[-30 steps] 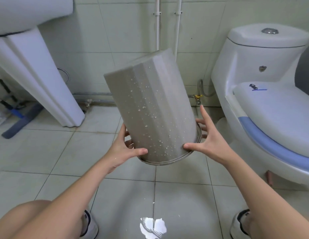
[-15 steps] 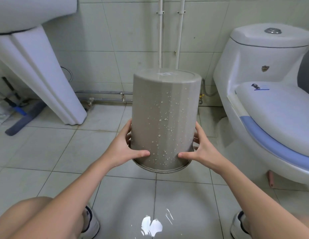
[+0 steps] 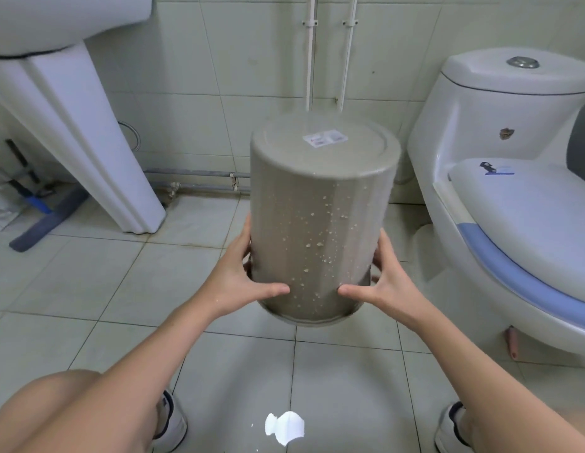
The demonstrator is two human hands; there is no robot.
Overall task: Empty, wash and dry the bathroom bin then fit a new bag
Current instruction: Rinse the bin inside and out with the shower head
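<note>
Head view: grey bin (image 3: pixel 320 220) held upside down above the tiled floor (image 3: pixel 88 289), mid-scene between sink pedestal (image 3: pixel 88 152) on the left and toilet (image 3: pixel 513 191) on the right. Base faces up with a white sticker (image 3: pixel 324 138); water droplets dot its ribbed side. Left hand (image 3: pixel 239 282) and right hand (image 3: pixel 386 282) clamp its sides near the rim, thumbs on the near face.

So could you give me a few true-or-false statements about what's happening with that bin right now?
1. The bin is held upside down. True.
2. Only one hand holds it. False: the left hand and the right hand both grip it near its rim.
3. Water drops cling to the bin's side. True.
4. The bin stands on the toilet lid. False: it is held above the tiled floor, left of the toilet.
5. A sticker sits on the bin's base. True.
</note>
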